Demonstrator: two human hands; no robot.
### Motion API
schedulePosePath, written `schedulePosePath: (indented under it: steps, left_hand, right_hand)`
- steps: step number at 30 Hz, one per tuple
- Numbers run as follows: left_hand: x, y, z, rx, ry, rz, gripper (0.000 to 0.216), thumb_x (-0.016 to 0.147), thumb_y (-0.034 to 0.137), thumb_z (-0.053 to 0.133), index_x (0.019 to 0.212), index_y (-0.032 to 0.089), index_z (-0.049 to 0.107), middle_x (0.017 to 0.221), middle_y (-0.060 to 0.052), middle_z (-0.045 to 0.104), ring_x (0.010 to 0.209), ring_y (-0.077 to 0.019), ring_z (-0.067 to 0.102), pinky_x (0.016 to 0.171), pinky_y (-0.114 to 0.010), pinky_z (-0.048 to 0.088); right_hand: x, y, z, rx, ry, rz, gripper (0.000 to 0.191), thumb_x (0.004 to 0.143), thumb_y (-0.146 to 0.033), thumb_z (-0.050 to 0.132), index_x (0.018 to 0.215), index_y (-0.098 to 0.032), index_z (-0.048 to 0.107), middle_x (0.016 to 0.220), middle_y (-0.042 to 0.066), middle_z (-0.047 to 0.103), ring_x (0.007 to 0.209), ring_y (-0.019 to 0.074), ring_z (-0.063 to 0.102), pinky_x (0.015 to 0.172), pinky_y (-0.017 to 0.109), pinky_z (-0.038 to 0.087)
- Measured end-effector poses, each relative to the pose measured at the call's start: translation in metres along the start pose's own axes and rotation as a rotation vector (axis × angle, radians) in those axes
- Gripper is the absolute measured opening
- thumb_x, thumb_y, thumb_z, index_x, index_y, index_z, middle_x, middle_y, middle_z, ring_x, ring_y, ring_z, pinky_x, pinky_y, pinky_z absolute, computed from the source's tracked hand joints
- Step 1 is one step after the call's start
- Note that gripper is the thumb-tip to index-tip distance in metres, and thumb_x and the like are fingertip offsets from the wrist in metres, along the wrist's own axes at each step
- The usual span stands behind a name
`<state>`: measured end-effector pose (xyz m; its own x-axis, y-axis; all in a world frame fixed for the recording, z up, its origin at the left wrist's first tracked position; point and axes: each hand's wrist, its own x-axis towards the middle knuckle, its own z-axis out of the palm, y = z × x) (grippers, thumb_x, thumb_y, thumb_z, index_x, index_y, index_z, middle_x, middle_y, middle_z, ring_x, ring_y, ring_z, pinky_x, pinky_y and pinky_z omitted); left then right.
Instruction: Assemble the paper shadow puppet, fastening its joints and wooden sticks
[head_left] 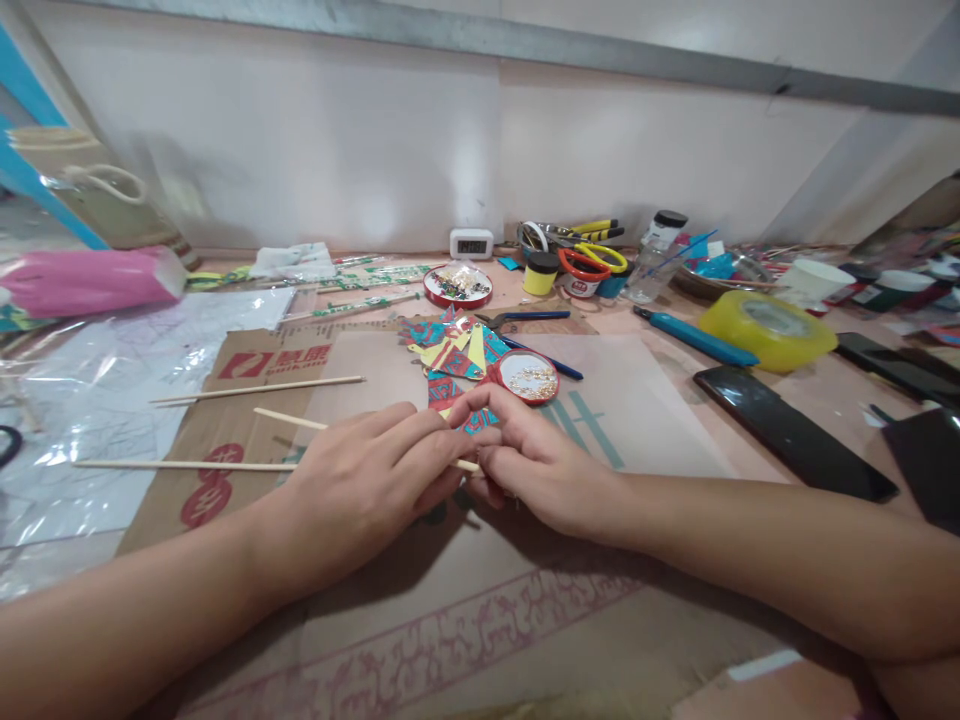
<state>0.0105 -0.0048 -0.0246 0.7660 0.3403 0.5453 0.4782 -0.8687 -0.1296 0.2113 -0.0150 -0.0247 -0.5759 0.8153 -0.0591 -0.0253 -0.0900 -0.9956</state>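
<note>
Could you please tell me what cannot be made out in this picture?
In the head view:
- Slanted stick: middle hidden by the left hand.
- Lowest stick: right end hidden by the same hand.
- Clock: digits too small and blurred.
- Pink object: cut off by the left edge.

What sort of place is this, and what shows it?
Probably a craft workspace: thin pale wooden sticks, a round red-rimmed white dish of tiny gold pieces, and a wide yellow tape roll.

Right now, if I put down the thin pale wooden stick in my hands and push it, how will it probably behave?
The thin pale wooden stick looks straight, so it is probably stiff. Its slimness suggests little weight. It seems rod-like, so on the flat brown cardboard it may roll.
</note>
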Motion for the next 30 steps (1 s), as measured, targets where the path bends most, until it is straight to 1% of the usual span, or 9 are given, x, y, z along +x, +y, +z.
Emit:
schedulePosePath:
  steps: [5, 10, 14, 17, 20, 22, 25, 28, 30]
  left_hand:
    - [0.0028, 0.0008, 0.0004, -0.004, 0.01, -0.006, 0.013, 0.099, 0.022, 0.05, 0.109, 0.018, 0.057, 0.089, -0.002, 0.067, 0.075, -0.0175, 0.059, 0.064, -0.029, 0.041]
    - [0.0006, 0.0007, 0.0005, -0.005, 0.004, -0.003, 0.013, 0.099, 0.022, 0.049, 0.108, 0.018, 0.057, 0.089, -0.001, 0.067, 0.074, -0.0175, 0.058, 0.063, -0.029, 0.041]
    - [-0.0006, 0.0004, 0.0001, -0.014, -0.006, -0.006, 0.014, 0.1, 0.024, 0.049, 0.111, 0.019, 0.057, 0.089, -0.001, 0.066, 0.074, -0.0176, 0.058, 0.063, -0.029, 0.041]
    - [-0.0011, 0.0003, 0.0002, -0.016, -0.012, -0.001, 0.015, 0.1, 0.023, 0.049, 0.112, 0.019, 0.056, 0.089, -0.001, 0.066, 0.075, -0.0179, 0.058, 0.064, -0.03, 0.042]
    - [-0.0022, -0.0001, 0.001, -0.011, -0.014, 0.002, 0.016, 0.1, 0.023, 0.049, 0.113, 0.018, 0.056, 0.091, -0.002, 0.067, 0.076, -0.0184, 0.059, 0.064, -0.03, 0.042]
    - [-0.0028, -0.0005, 0.0018, -0.006, -0.016, 0.003, 0.017, 0.099, 0.022, 0.049, 0.115, 0.018, 0.056, 0.092, -0.002, 0.067, 0.077, -0.0185, 0.059, 0.065, -0.03, 0.042]
    - [-0.0017, -0.0007, 0.002, 0.006, -0.015, 0.003, 0.018, 0.099, 0.021, 0.049, 0.116, 0.019, 0.056, 0.092, -0.002, 0.068, 0.076, -0.018, 0.059, 0.064, -0.03, 0.042]
    - [0.0017, -0.0004, 0.0012, 0.015, 0.02, -0.039, 0.016, 0.097, 0.026, 0.051, 0.11, 0.019, 0.058, 0.089, -0.002, 0.068, 0.073, -0.0182, 0.06, 0.063, -0.03, 0.042]
    - [0.0039, -0.0002, 0.0008, -0.027, 0.04, -0.073, 0.016, 0.098, 0.028, 0.048, 0.106, 0.017, 0.057, 0.085, -0.003, 0.067, 0.071, -0.0181, 0.059, 0.062, -0.03, 0.043]
  right_hand:
    - [0.0001, 0.0001, 0.0, 0.007, -0.007, -0.013, 0.032, 0.08, -0.004, 0.039, 0.105, -0.022, 0.041, 0.056, -0.011, 0.045, 0.049, 0.009, 0.04, 0.047, 0.019, 0.031]
    - [0.0006, 0.0023, 0.0005, -0.011, 0.024, -0.01, 0.029, 0.083, -0.004, 0.038, 0.106, -0.021, 0.042, 0.055, -0.01, 0.047, 0.05, 0.0095, 0.041, 0.049, 0.02, 0.032]
    - [-0.0002, 0.0022, 0.0006, 0.012, 0.011, -0.014, 0.03, 0.083, -0.003, 0.038, 0.106, -0.022, 0.042, 0.055, -0.011, 0.045, 0.049, 0.0092, 0.038, 0.048, 0.02, 0.03]
    - [-0.0003, 0.0015, 0.0004, 0.017, 0.009, -0.006, 0.031, 0.082, -0.002, 0.036, 0.105, -0.022, 0.042, 0.055, -0.011, 0.045, 0.049, 0.0093, 0.039, 0.048, 0.021, 0.03]
    - [0.0005, 0.0022, 0.0001, -0.003, 0.019, -0.001, 0.031, 0.082, -0.002, 0.036, 0.106, -0.021, 0.042, 0.055, -0.011, 0.046, 0.049, 0.0094, 0.039, 0.049, 0.021, 0.031]
    - [0.0011, 0.0038, -0.0004, -0.018, 0.013, -0.011, 0.031, 0.083, -0.003, 0.036, 0.107, -0.022, 0.042, 0.056, -0.011, 0.044, 0.049, 0.0094, 0.038, 0.048, 0.021, 0.03]
    - [0.0008, 0.0063, -0.0017, -0.088, 0.011, -0.069, 0.027, 0.086, -0.006, 0.038, 0.107, -0.022, 0.042, 0.059, -0.01, 0.04, 0.05, 0.0093, 0.036, 0.048, 0.021, 0.029]
    - [-0.0018, 0.0072, -0.0042, -0.236, 0.064, -0.187, 0.022, 0.092, -0.01, 0.037, 0.11, -0.022, 0.041, 0.063, -0.009, 0.042, 0.054, 0.01, 0.04, 0.052, 0.022, 0.033]
    - [-0.0043, 0.0071, -0.006, -0.337, 0.103, -0.268, 0.019, 0.095, -0.012, 0.035, 0.111, -0.022, 0.039, 0.064, -0.008, 0.042, 0.055, 0.0105, 0.041, 0.055, 0.024, 0.035]
